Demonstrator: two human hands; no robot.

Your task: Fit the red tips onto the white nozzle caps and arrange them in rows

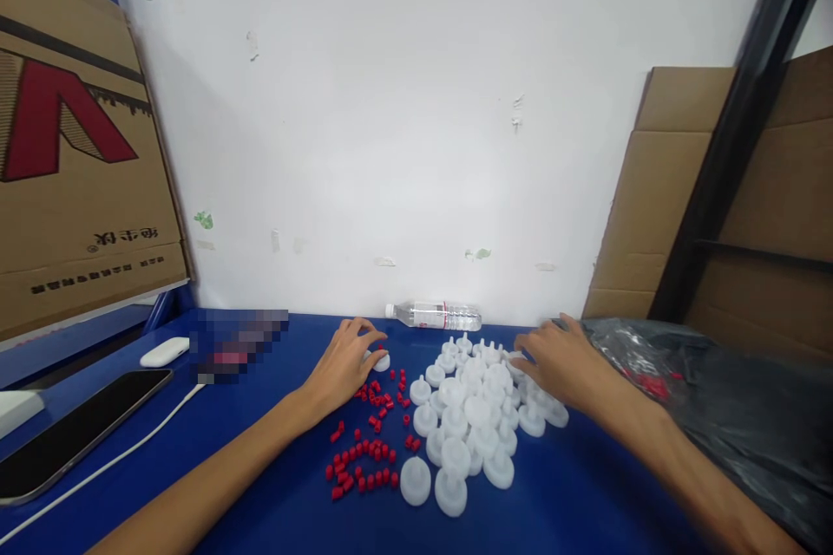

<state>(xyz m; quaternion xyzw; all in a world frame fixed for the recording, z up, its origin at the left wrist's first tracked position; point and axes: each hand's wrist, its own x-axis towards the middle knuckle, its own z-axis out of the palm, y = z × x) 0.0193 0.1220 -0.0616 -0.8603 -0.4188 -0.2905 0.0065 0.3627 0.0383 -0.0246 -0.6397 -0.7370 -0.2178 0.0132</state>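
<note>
My left hand [346, 362] is closed in a pinch on a white plastic nozzle cap [381, 362], with a small red tip showing at its top. Below that hand lie many loose red caps [374, 451], some in rough rows, others scattered. A heap of translucent white nozzle caps [478, 408], round discs with a thin spout each, spreads across the middle. At the heap's right edge is my right hand [560, 357], its fingers apart and bent down over the white pieces. Its fingertips are near or touching one; contact is hard to make out.
A clear plastic bottle [436, 315] lies against the wall. On the left are a phone [84, 425], a white case [165, 352], a white cable [110, 473] and a large carton [84, 130]. A dark plastic bag [722, 416] covers the right side.
</note>
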